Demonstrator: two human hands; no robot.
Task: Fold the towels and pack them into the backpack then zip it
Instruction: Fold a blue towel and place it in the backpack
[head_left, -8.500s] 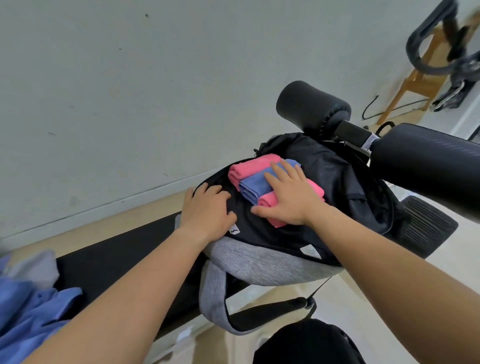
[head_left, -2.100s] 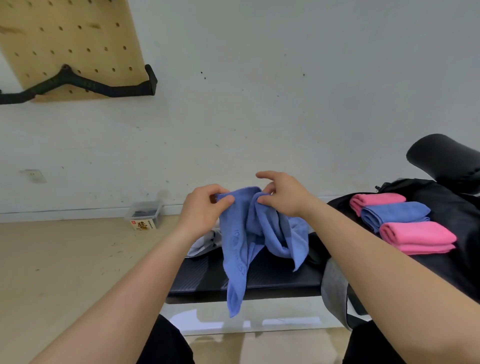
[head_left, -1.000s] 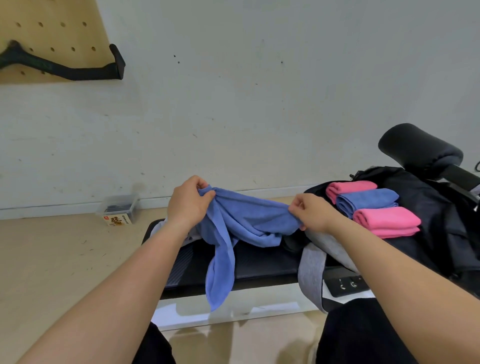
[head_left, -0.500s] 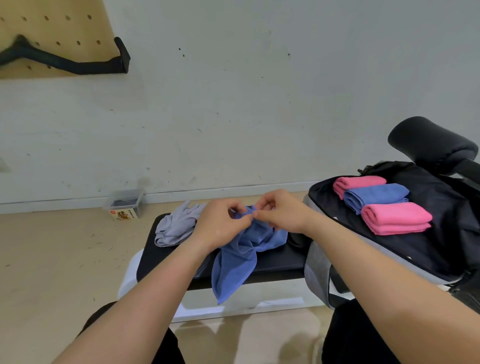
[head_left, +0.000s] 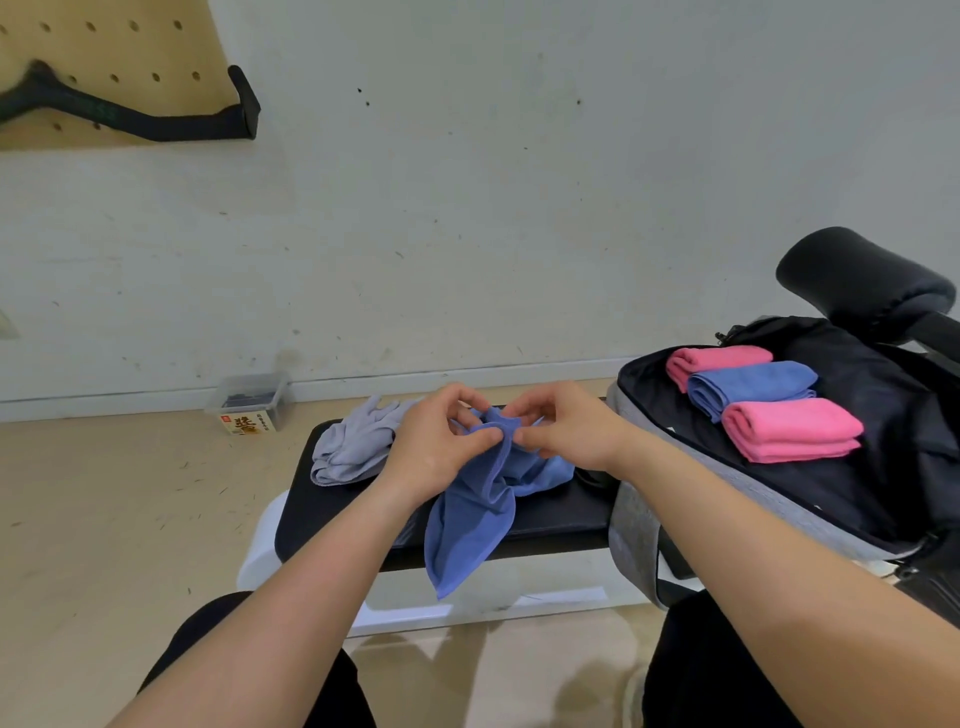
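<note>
Evidently the folding step is getting underway: the left hand (head_left: 436, 441) and right hand (head_left: 566, 431) are pinching the bunched top edge of the unfolded blue towel (head_left: 472, 525) close together, thumbs and forefingers curling on the cloth. Both forearms are reaching forward, the hands nearly meeting above the black bench (head_left: 337, 519), where the towel is draping over the front edge. A crumpled grey towel (head_left: 353, 447) is lying beside the left hand. Three folded towels (head_left: 748, 387) are resting on the open backpack (head_left: 779, 499). Next, I judge, the hands are needing to find two corners and draw apart
</note>
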